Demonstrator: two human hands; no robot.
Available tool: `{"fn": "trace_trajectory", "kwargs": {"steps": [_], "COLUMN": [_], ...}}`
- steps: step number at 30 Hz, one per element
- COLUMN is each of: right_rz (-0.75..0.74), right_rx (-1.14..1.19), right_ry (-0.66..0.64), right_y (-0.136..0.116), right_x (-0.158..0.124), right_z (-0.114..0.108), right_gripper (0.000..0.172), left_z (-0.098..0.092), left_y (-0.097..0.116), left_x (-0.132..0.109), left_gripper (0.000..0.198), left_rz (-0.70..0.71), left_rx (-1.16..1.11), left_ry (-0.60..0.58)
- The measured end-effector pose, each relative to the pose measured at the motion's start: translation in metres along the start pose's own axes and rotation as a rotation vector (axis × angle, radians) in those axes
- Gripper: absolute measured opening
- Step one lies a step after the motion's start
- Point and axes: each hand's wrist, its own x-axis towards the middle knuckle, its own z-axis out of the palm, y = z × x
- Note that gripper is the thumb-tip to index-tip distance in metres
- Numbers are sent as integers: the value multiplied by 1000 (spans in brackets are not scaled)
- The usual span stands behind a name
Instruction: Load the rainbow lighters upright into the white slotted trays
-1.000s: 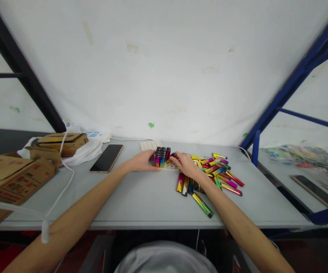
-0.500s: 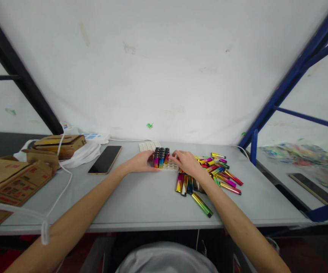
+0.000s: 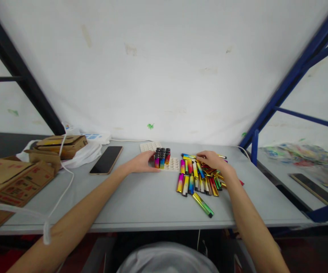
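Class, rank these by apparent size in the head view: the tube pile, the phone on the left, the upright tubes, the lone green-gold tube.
1. Tube pile, partly hidden by the right hand
2. Phone
3. Upright tubes
4. Lone green-gold tube

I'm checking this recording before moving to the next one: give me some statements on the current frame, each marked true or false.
1. The left hand is at the left side of the upright black-topped tubes. True.
2. The right hand is on the phone. False: it is at the loose tubes.
3. A phone lies on the table. True.
4. The large cardboard box is at the far right. False: the large cardboard box is at the far left.
5. A gold-and-green tube lies nearest the table's front edge. True.
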Motion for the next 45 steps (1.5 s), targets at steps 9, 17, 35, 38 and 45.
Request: {"fn": "trace_trajectory", "kwargs": {"steps": [9,17,35,38,45], "right_rz": [28,42,83,26,-83], "right_rx": [59,75,800,1037,1271], "right_ry": [37,61,409,295,69], "right_y": [19,14,-51,-67,-88], "right_x": [-11,-12,5,6,1], "right_z": [-5,-7,17,25,32], "right_gripper": [31,14,54,58,55], "left_z": [0,-1,-1,-1,0], "left_y": [0,1,1,0,-1], "left_x": [1,0,1,1,1], "left_gripper": [65,65,62,63,64], "left_rz": [12,19,2,9,17], "left_rx": [-1,-1,-15,-30,-33], "left_ry": [11,17,5,2,-2]}}
